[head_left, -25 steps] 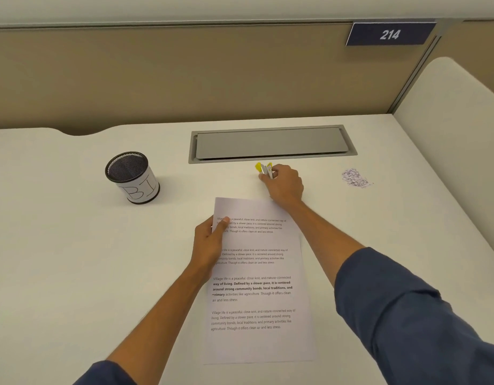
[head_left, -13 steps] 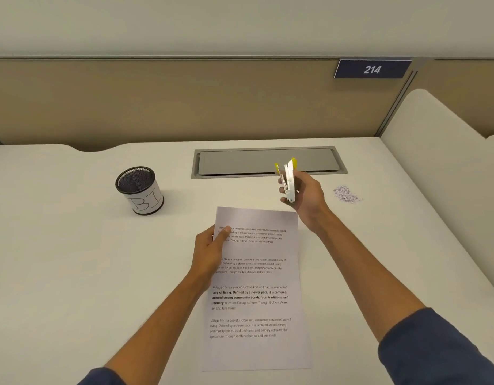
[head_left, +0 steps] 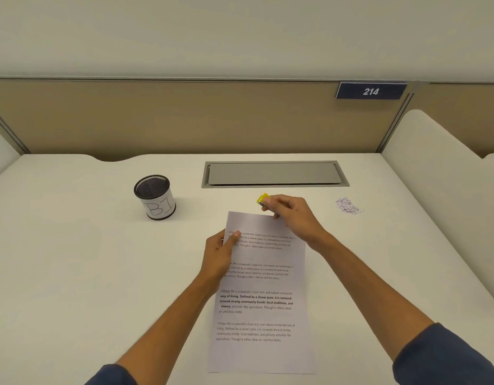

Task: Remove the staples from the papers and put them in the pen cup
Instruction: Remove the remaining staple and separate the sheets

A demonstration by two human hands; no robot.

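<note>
Papers: the printed papers (head_left: pixel 264 290) were laid lengthwise on the white tabletop (head_left: pixel 73 273), their top edge toward the far partition; no staple could be made out at this size.
Left hand: the left hand (head_left: pixel 219 257) was held at the left edge of the papers near the top, with the thumb (head_left: pixel 232 238) pressed on the sheet and the other fingers curled at or under the edge, so that the edge was pinched.
Right hand: the right hand (head_left: pixel 291 215) was held at the top edge of the papers, right of its middle, with the fingers (head_left: pixel 279 202) curled and closed round a yellow staple remover (head_left: pixel 263 200); whether the tool touched the sheet could not be told.
Staple remover: only its yellow end was seen, blurred, beyond the fingertips.
Pen cup: the black mesh pen cup (head_left: pixel 155 197), wrapped in a lettered white label, was stood upright left of the papers, well apart.
Surroundings: a grey cable hatch (head_left: pixel 273 174) was set in the tabletop behind the hands; a small heap of scraps (head_left: pixel 347 205) was seen to the right.
</note>
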